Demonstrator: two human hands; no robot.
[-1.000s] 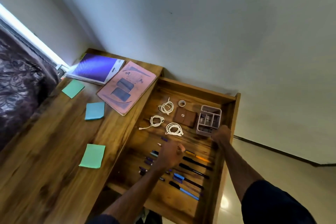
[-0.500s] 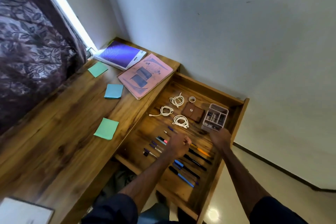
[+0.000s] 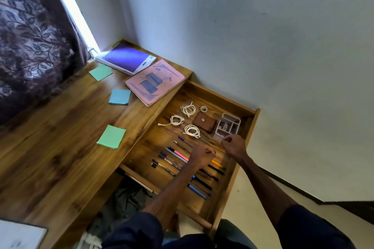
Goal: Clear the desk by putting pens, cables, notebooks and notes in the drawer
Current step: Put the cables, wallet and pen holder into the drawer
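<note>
The wooden drawer (image 3: 222,98) stands pulled out to the right of the desk (image 3: 60,157). Inside lie three coiled white cables (image 3: 192,130) and a row of several pens (image 3: 172,159). My left hand (image 3: 203,155) hovers over the pens with fingers curled round the near end of an orange pen (image 3: 216,163). My right hand (image 3: 232,144) is just beside it, fingers curled, with nothing visible in it. On the desk lie a purple notebook (image 3: 127,58), a pink notebook (image 3: 154,82), two green notes (image 3: 111,136) and a blue note (image 3: 119,96).
The drawer's far end holds a brown pouch (image 3: 204,122), a small tape roll (image 3: 203,108) and a white divided organizer (image 3: 227,128). A patterned curtain (image 3: 30,36) hangs left of the desk. A white sheet (image 3: 20,236) shows at the desk's near corner.
My head has turned, shifting the whole scene. My right hand has left the drawer's right rim and come inward beside my left hand, which has stayed over the pens.
</note>
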